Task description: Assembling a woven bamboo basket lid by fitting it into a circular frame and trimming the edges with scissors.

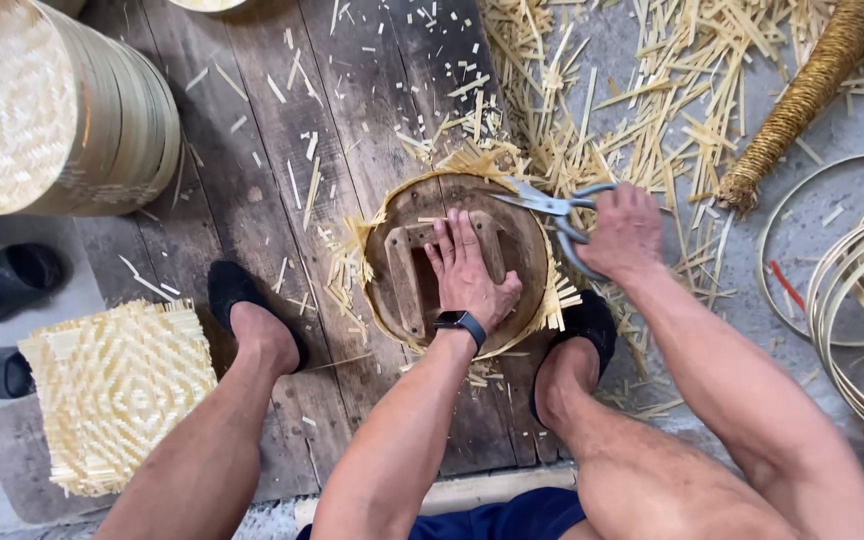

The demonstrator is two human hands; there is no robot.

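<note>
Weathered wooden planks (252, 110) on the floor carry the work, littered with pale bamboo offcuts (652, 80). I see my left hand (467, 275) spread flat, palm down, pressing a round wooden form (402, 290) onto a woven bamboo mat (557, 300) whose frayed edge sticks out all round it. My right hand (624, 235) has its grip closed through the loops of metal scissors (552, 205), blades parted at the rim just beyond the left fingertips. I judge the mat light, springy and brittle at its strip ends, so it wants firm downward pressure near the cut; the form looks stiff and fairly heavy. Left of the pressing hand sits a square stack of woven mats (117, 395); beyond it, a stack of round bamboo trays (62, 105). Right of the scissor grip lie thin bamboo hoops (857, 290) and a twine-wrapped broom handle (802, 100)
</note>
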